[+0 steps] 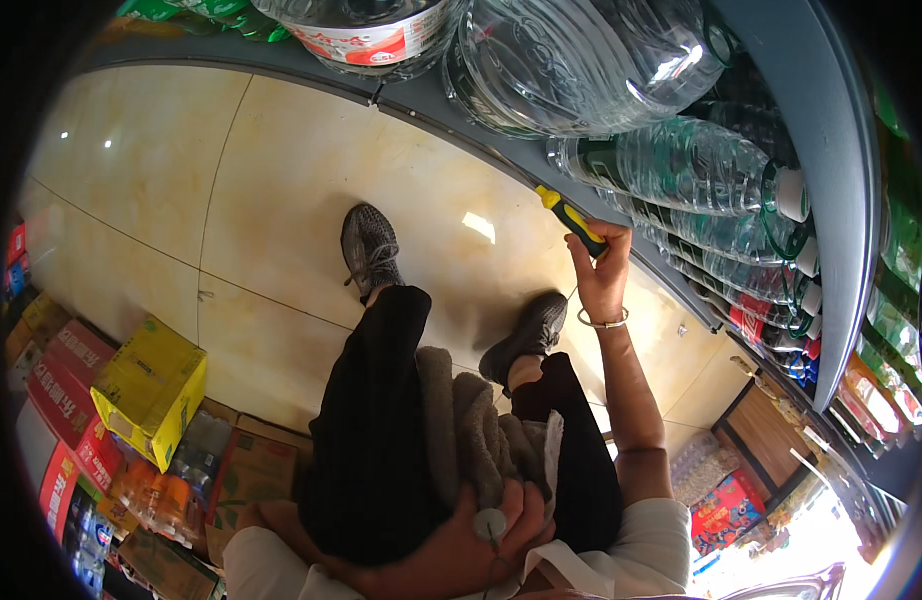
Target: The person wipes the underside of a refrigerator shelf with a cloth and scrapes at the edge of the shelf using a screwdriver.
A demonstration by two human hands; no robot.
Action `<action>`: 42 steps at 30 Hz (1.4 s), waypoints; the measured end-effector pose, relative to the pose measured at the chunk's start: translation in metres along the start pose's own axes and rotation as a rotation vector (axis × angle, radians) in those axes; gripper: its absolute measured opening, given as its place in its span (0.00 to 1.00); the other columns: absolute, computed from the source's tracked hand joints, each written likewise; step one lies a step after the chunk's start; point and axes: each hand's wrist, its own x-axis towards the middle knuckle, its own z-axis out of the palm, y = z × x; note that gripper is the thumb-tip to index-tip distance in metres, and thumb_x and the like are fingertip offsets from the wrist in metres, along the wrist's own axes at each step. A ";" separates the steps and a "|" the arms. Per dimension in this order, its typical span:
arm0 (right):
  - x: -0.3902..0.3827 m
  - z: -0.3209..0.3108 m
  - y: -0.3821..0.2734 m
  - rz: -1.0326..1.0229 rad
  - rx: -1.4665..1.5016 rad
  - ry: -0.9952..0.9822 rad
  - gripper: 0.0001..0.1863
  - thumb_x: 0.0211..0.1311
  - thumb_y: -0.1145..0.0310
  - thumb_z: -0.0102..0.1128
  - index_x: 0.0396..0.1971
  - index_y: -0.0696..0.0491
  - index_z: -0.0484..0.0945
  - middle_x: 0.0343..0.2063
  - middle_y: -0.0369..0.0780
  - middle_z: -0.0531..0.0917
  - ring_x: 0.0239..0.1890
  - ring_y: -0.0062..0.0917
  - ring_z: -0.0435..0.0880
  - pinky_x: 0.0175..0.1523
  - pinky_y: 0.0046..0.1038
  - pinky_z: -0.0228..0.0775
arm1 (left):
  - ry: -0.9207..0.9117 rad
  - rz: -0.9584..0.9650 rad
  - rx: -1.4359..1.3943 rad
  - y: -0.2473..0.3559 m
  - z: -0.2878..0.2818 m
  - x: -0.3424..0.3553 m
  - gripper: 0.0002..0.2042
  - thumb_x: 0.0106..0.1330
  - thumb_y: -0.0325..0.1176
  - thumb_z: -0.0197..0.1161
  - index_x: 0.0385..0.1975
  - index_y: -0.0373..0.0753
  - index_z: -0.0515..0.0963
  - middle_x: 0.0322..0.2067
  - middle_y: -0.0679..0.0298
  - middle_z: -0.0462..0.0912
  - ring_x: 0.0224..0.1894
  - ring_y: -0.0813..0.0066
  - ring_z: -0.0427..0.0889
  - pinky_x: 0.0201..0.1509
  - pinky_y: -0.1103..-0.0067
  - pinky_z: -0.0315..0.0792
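In my right hand [603, 265], a short yellow and dark-green tool [569, 218] is gripped just beside the front edge of a shelf, close to large lying bottles of clear water [673, 168]. A metal bangle sits on that wrist. At my lap, my left hand [506, 525] is closed on a folded greyish-brown cloth [466, 420] that lies between my legs. A small pale disc on a cord [489, 524] hangs over those fingers.
A grey shelf [819, 300] curves round the top and right, holding large bottles [581, 60] and green packs. My shoes rest on the tiled floor [231, 200]. Stacked cartons, including a yellow box [149, 390], and bottled drinks stand at lower left. A wooden rack [746, 450] is at lower right.
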 end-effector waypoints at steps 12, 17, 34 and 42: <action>0.001 -0.028 -0.004 -0.094 -0.263 -0.067 0.15 0.54 0.80 0.63 0.39 0.55 0.69 0.40 0.42 0.79 0.38 0.31 0.80 0.44 0.28 0.72 | 0.005 0.000 -0.054 0.000 0.007 -0.012 0.19 0.62 0.39 0.50 0.53 0.46 0.72 0.51 0.54 0.70 0.56 0.55 0.68 0.46 0.58 0.73; 0.014 -0.021 -0.027 -0.182 -0.441 -0.107 0.16 0.57 0.77 0.60 0.46 0.53 0.78 0.35 0.43 0.81 0.35 0.38 0.80 0.41 0.33 0.73 | -0.023 -0.015 -0.065 -0.001 0.002 -0.010 0.19 0.63 0.40 0.49 0.53 0.47 0.72 0.52 0.54 0.70 0.56 0.56 0.68 0.46 0.58 0.73; 0.061 0.094 -0.085 -0.827 -0.363 -0.130 0.18 0.49 0.79 0.62 0.44 0.54 0.81 0.32 0.40 0.77 0.27 0.31 0.77 0.34 0.29 0.73 | -0.006 -0.057 -0.074 -0.003 0.006 -0.011 0.19 0.64 0.39 0.49 0.54 0.48 0.73 0.53 0.55 0.69 0.56 0.58 0.68 0.47 0.59 0.74; 0.039 0.053 -0.066 -0.542 -0.454 -0.059 0.16 0.54 0.80 0.62 0.45 0.54 0.80 0.33 0.40 0.79 0.33 0.35 0.78 0.38 0.33 0.72 | 0.035 -0.075 -0.113 0.003 0.010 -0.010 0.19 0.63 0.38 0.51 0.54 0.48 0.73 0.53 0.55 0.69 0.56 0.57 0.68 0.47 0.59 0.74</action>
